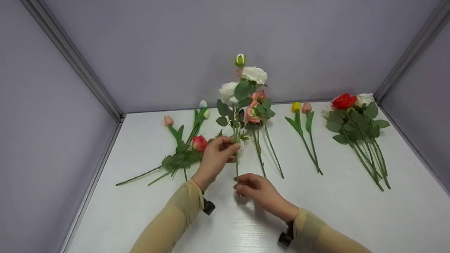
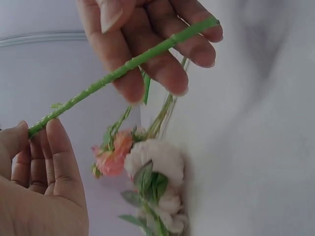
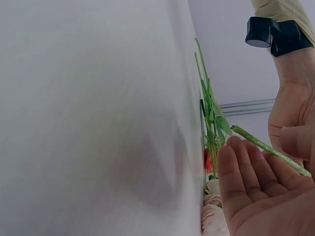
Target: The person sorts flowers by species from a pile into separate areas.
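Note:
My left hand (image 1: 218, 154) pinches the green stem of a white rose (image 1: 254, 75) between thumb and fingers, holding it upright over the middle of the table. White blooms, dark leaves and a green bud (image 1: 240, 60) top it. Lower down, my right hand (image 1: 262, 191) is beside the stem's bottom end. In the left wrist view, the lower stem (image 2: 123, 70) crosses in front of the right hand's fingers (image 2: 165, 73), its thumb apart from it. From the right wrist, the cut end shows near loosely extended fingers (image 3: 231, 172). Whether they touch the stem is unclear.
Pink flowers (image 1: 254, 111) lie behind the held stem. To the left are tulips (image 1: 169, 121) and a red-pink rose (image 1: 199, 143); to the right, yellow and pink tulips (image 1: 296, 107) and a bunch with a red rose (image 1: 345, 101). Grey panels (image 1: 175, 45) enclose the white table (image 1: 337, 218).

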### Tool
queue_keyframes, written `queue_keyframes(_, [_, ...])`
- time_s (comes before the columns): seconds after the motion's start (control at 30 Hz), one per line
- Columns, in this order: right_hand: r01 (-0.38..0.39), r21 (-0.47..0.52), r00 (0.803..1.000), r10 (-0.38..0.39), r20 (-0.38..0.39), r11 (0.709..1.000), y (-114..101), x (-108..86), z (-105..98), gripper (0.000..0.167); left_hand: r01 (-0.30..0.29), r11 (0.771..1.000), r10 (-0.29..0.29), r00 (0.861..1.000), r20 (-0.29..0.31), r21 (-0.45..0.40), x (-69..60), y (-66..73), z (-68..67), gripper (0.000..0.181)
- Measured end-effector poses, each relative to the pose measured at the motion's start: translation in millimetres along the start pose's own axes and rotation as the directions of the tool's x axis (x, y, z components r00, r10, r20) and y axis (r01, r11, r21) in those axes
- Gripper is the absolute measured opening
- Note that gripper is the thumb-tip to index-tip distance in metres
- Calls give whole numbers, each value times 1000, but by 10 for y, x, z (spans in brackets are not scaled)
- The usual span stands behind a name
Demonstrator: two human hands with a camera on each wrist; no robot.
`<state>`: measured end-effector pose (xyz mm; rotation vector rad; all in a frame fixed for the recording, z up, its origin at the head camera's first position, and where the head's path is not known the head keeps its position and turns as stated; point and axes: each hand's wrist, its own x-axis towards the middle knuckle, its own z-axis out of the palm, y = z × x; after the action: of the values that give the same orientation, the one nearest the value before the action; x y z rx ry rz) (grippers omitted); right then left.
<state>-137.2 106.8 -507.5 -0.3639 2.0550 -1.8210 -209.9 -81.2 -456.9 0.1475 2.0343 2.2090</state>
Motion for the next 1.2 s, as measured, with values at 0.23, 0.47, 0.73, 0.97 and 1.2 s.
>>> queue_keyframes(0.23, [-48,74,997,53,-56,996,59,-165,-109,29,16,999,-12,997,70,-52,-90,-91,236,27])
queue_keyframes(0.47, [-81,49,993,85,-80,995,121,-238,-158,22,74,994,-66,993,100,-80,-128,-143,294,31])
queue_keyframes(0.73, [-87,47,991,91,-97,995,159,-254,-160,22,105,988,-92,990,109,-113,-108,-192,321,34])
queue_keyframes(0.97, [-81,39,991,84,-105,996,159,-257,-153,21,110,987,-97,989,111,-120,-119,-193,315,30])
queue_keyframes(1.2, [-105,53,987,110,-115,993,169,-263,-176,21,102,984,-85,990,117,-146,-115,-196,316,29])
